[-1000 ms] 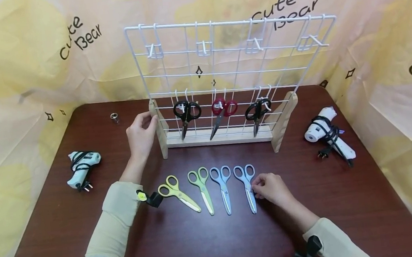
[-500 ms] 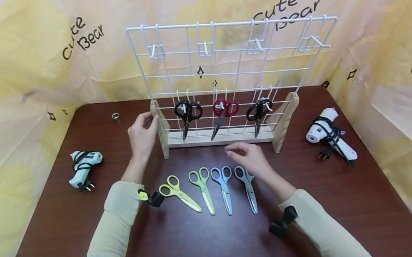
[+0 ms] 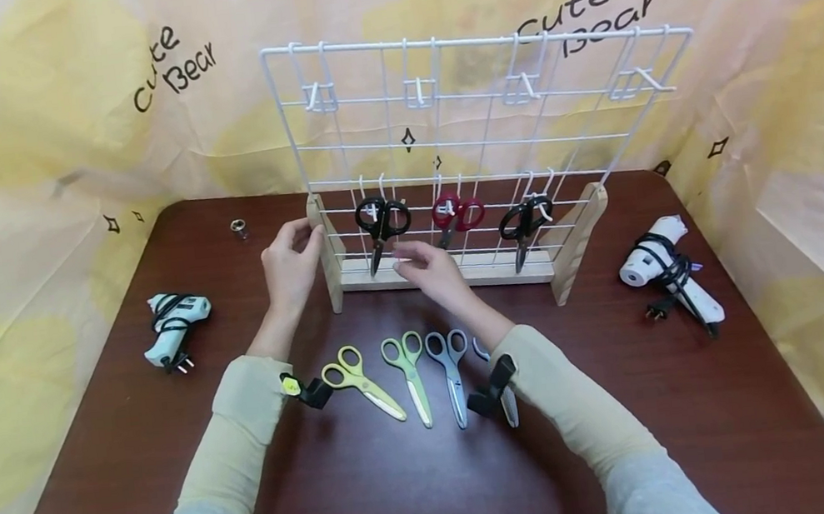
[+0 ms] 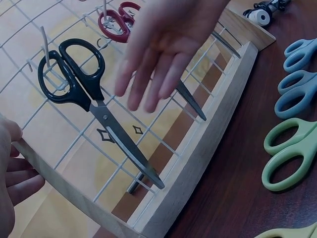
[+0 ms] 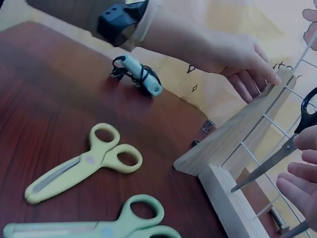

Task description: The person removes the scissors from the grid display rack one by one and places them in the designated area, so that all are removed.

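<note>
In the head view my left hand [image 3: 291,265] grips the left wooden side [image 3: 330,270] of a white wire rack [image 3: 476,47], thumb and fingers on opposite faces. My right hand [image 3: 432,273], fingers loosely extended, hovers before the rack, fingertips near the left black-handled scissors [image 3: 381,220]. Those scissors hang from a lower hook; the left wrist view shows their blades [image 4: 126,141] pointing down. Red-handled scissors [image 3: 457,212] hang at centre, blades partly hidden by my right hand. Another black-handled pair [image 3: 525,220] hangs at right.
Yellow scissors [image 3: 353,372], green scissors [image 3: 406,366] and blue scissors [image 3: 452,374] lie in front of the rack. Another blue pair [image 3: 511,412] is partly covered by my right wrist. Corded devices, mint [image 3: 173,332] and white [image 3: 656,252], lie at either side. Upper hooks [image 3: 419,93] hold nothing.
My right hand has left the rightmost blue scissors and moved forward and left to the rack's front. The left hand keeps its grip on the wooden side. The view has shifted slightly.
</note>
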Demonstrator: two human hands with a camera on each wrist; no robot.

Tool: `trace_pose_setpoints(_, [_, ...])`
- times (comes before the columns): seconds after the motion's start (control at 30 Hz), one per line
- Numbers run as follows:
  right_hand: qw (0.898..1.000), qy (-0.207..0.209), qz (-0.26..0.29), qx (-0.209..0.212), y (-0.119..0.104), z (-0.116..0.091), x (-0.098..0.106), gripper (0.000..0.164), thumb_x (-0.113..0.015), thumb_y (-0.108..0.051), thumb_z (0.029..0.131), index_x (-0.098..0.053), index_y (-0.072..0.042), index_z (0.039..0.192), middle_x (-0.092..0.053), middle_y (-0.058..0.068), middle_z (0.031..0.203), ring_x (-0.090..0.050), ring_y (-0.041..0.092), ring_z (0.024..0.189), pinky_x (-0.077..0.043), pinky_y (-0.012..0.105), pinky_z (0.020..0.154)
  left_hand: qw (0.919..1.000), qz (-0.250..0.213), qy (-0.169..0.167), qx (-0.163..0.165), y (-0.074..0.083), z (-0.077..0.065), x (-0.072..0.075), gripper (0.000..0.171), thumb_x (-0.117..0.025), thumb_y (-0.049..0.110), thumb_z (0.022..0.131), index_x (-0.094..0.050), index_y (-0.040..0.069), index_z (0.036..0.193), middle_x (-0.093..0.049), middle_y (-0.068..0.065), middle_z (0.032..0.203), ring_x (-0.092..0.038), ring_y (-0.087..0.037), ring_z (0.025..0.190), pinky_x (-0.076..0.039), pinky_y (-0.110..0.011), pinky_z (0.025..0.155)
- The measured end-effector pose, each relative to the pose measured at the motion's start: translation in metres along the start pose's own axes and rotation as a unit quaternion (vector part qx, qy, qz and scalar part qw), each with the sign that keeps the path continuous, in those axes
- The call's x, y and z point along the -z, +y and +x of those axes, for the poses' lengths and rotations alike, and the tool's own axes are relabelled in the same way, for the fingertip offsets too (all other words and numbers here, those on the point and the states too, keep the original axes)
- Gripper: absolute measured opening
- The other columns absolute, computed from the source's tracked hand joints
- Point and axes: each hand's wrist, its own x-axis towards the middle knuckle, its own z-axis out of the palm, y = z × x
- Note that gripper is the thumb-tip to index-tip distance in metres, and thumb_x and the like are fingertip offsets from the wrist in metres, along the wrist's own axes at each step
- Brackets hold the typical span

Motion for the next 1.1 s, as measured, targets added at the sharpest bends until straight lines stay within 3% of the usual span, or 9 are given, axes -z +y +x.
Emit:
trace_pose_setpoints(0.17, [0.999,0.019,0.035,-0.023,-0.004,0.013,-0.012,0.031,-0.058,-0.015,0.08,-0.054,-0.006,0.109,-0.058,0.008,0.107,-0.054,0.018,0.097,-0.045,0.028,0.08,1.0,0.007,0.004,0.002,-0.001,0.0,0.001,0.025,-0.06,0.021,0.078,-0.062,0.0,0.092,-0.065,-0.012,0.087,-0.062,-0.016,0.079,-0.049,-0.024,0.069])
trace_pose_setpoints(0.37, [0.997,0.065,0.022,-0.031,-0.005,0.022,-0.024,0.024,-0.06,-0.017,0.078,-0.059,-0.004,0.098,-0.061,0.009,0.097,-0.056,0.017,0.09,-0.045,0.026,0.076,0.9999,0.012,0.002,0.001,0.0,0.0,0.001,0.025,-0.059,0.023,0.078,-0.062,0.002,0.092,-0.065,-0.011,0.087,-0.062,-0.015,0.08,-0.049,-0.022,0.069])
trace_pose_setpoints(0.57, [0.996,0.086,0.02,-0.024,-0.002,0.023,-0.026,0.022,-0.061,-0.018,0.076,-0.058,-0.003,0.092,-0.063,0.01,0.09,-0.057,0.017,0.082,-0.045,0.025,0.07,0.9999,0.016,0.003,0.0,0.0,-0.001,-0.001,0.024,-0.06,0.022,0.078,-0.062,0.003,0.092,-0.065,-0.01,0.086,-0.062,-0.014,0.079,-0.049,-0.022,0.069])
trace_pose_setpoints(0.8, [0.995,0.071,0.061,-0.024,-0.006,0.012,-0.023,0.018,-0.061,-0.012,0.077,-0.055,0.001,0.089,-0.062,0.015,0.087,-0.061,0.023,0.072,-0.05,0.025,0.065,0.9999,0.01,0.004,0.002,0.001,-0.002,-0.001,0.025,-0.06,0.022,0.078,-0.062,0.001,0.092,-0.065,-0.01,0.086,-0.062,-0.015,0.079,-0.049,-0.024,0.069])
trace_pose_setpoints(1.1, [0.998,0.053,0.017,0.018,-0.008,-0.003,-0.012,0.017,-0.063,-0.014,0.076,-0.058,-0.004,0.088,-0.064,0.009,0.084,-0.061,0.015,0.073,-0.049,0.025,0.065,0.9999,0.014,0.006,-0.002,0.002,-0.002,0.0,0.025,-0.06,0.022,0.078,-0.062,0.001,0.093,-0.065,-0.01,0.087,-0.062,-0.015,0.079,-0.049,-0.024,0.069])
